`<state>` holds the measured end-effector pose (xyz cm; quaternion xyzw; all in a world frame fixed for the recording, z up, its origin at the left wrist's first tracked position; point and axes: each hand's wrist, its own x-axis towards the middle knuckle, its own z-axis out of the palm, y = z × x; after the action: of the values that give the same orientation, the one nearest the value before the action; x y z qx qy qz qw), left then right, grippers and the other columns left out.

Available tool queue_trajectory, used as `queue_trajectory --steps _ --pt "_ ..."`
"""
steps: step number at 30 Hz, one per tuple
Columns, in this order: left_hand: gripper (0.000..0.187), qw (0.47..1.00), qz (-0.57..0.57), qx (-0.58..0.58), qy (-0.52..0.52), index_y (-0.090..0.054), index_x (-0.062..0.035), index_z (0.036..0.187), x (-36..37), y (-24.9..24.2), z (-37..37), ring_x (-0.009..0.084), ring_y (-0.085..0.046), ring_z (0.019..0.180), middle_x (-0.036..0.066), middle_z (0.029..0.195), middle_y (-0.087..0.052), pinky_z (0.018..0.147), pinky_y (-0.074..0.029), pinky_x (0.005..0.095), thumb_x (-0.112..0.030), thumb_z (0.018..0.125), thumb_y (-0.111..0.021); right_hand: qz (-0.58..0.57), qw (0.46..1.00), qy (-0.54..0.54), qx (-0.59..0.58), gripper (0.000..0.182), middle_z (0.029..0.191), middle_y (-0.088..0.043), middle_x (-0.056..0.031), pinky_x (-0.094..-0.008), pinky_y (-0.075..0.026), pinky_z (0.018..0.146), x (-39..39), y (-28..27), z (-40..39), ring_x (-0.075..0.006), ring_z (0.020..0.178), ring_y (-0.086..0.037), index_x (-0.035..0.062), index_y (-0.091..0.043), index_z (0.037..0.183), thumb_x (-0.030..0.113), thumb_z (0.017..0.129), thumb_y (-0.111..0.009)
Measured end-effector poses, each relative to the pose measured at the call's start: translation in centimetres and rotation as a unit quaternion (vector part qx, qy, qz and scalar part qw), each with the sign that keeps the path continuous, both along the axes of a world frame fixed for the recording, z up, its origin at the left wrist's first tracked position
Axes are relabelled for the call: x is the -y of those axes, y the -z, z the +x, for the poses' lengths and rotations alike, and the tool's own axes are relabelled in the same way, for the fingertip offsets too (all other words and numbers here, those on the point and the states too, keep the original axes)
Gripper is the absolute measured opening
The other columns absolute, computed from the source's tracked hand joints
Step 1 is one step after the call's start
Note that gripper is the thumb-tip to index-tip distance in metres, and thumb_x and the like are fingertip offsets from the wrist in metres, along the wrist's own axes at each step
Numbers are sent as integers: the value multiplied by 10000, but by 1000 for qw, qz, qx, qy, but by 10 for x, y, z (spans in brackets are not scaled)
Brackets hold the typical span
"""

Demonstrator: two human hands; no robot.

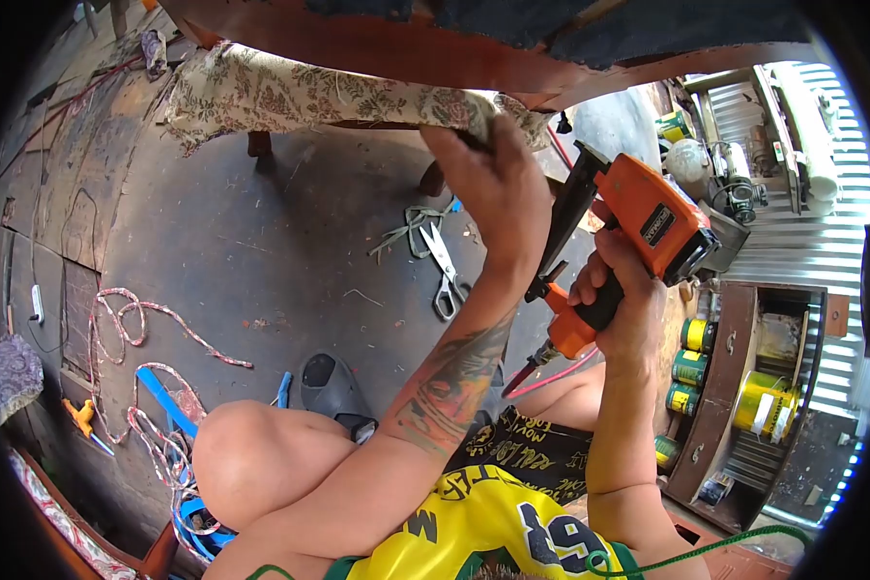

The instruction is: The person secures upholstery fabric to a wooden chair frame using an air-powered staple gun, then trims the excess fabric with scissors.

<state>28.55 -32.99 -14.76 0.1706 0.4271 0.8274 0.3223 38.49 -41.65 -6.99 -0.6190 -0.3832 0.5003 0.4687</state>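
My right hand [619, 280] is wrapped round the black grip of an orange pneumatic staple gun [652, 217], its long dark nose pointing up and left. A hose joins the gun at the base of its handle. At the edge of a floral upholstery fabric [329, 97], my left hand [498, 188] pinches the cloth; some fingertips are hidden. The fabric covers part of a wooden furniture frame [435, 53] that leans over the floor. Between the gun's nose and the fabric there is a small gap.
Scissors [442, 271] lie on the dark floor [261, 251] beside a tangle of strips. Patterned cord [126, 319] and a yellow-handled screwdriver [79, 418] are on the left. At right stand a wooden cabinet [715, 387] with several cans and a compressor [735, 184].
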Motion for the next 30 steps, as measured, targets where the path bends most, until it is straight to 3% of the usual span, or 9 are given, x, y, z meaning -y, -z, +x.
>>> queue_trajectory --steps 4,7,8,13,15,20,22,25,30 --pt "512 961 -87 258 -50 -396 77 1371 8 21 1 257 -540 1197 215 1343 -523 1069 -397 359 -102 945 -616 8 1000 2 -7 359 645 -469 -2 -299 -481 532 -3 7 -2 -119 518 -493 -5 -627 1262 134 932 -655" --pt "620 979 -32 195 -53 -393 75 1381 -1 35 -4 224 -550 1150 188 1314 -539 1032 -412 334 -201 939 -731 2 1000 -16 -4 355 645 -468 -3 -297 -480 535 -3 4 -5 -122 516 -494 -7 -624 1263 125 935 -648" --pt "567 983 -26 179 -27 -516 103 1251 -7 36 -9 170 -575 1052 126 1191 -610 966 -438 299 -261 917 -795 -4 1000 -13 -7 334 647 -473 -6 -300 -483 540 -3 5 -6 -124 515 -500 -8 -627 1240 118 932 -649" --pt "359 954 -185 207 116 -688 92 1087 -17 20 -25 117 -616 937 81 1073 -687 772 -495 301 -212 920 -779 -3 999 -35 14 302 654 -492 -18 -309 -490 545 -3 6 -15 -130 510 -514 -12 -629 1200 106 923 -652" --pt "244 955 -78 274 84 -731 86 1059 -21 24 -22 71 -584 892 46 1034 -700 860 -466 269 -128 944 -721 -17 999 -35 10 278 653 -498 -23 -312 -489 541 -4 9 -19 -135 509 -517 -13 -630 1173 101 921 -651" --pt "210 980 -119 81 140 -678 70 1058 -18 42 -43 108 -600 960 42 1114 -695 891 -477 300 -110 950 -685 -21 999 -40 28 239 652 -510 -33 -320 -494 540 -5 12 -27 -144 516 -535 -14 -634 1122 96 911 -658" --pt "207 973 -98 -195 81 -676 60 1037 -21 50 -48 137 -612 913 36 1040 -706 867 -487 313 -119 942 -714 -26 998 -36 34 233 650 -512 -36 -323 -496 538 -6 13 -29 -147 516 -540 -16 -636 1111 95 907 -660" --pt "176 992 -45 -4 118 -683 38 1001 -21 48 -45 155 -619 868 52 985 -708 837 -495 322 -112 931 -742 -20 997 -52 51 179 651 -515 -39 -331 -502 532 -11 14 -35 -154 509 -540 -8 -634 1046 93 902 -665" --pt "175 994 -28 -26 98 -685 31 1031 -24 69 -38 166 -621 856 61 974 -708 829 -496 313 -77 914 -759 -26 998 -59 30 102 637 -520 -37 -336 -505 513 -25 14 -50 -157 497 -543 33 -582 854 75 903 -661"
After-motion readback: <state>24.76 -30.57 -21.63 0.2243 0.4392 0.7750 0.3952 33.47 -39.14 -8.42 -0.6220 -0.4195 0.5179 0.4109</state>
